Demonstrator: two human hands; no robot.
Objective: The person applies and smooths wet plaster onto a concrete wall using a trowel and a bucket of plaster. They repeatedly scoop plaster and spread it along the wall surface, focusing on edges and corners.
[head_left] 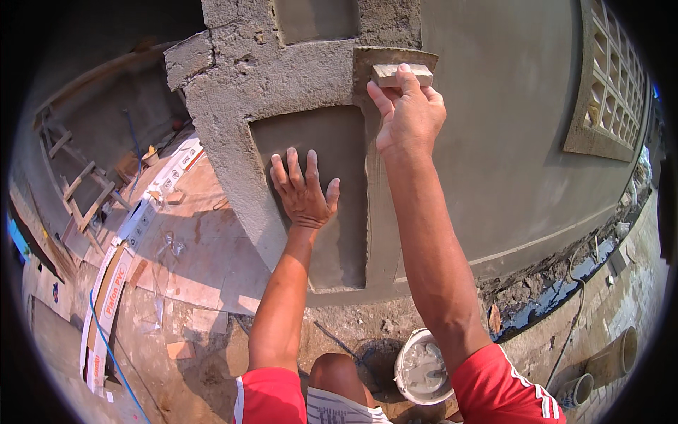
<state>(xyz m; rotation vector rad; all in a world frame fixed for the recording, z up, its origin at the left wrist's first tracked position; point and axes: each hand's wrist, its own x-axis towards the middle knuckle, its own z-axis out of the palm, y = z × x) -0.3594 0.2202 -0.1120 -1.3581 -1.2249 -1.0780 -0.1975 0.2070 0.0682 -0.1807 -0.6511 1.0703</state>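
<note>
fingers of the right hand [413,116] pinch the pale block handle of one flat grey rectangular float [381,56], held where the rough grey cement frame [233,78] meets the smooth grey plastered wall [494,141]. the left hand [305,201] spreads its fingers wide over the lower of two sunken grey rectangular panels [346,155]. below, on brown dirt ground [381,321], sit one round white bucket [400,364] of wet mortar [426,364] and, near the dim rim, apparently two grey containers [611,357].

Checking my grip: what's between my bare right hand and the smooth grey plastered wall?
In the head view, a flat grey-brown rectangular float with a block handle lies there.
</note>
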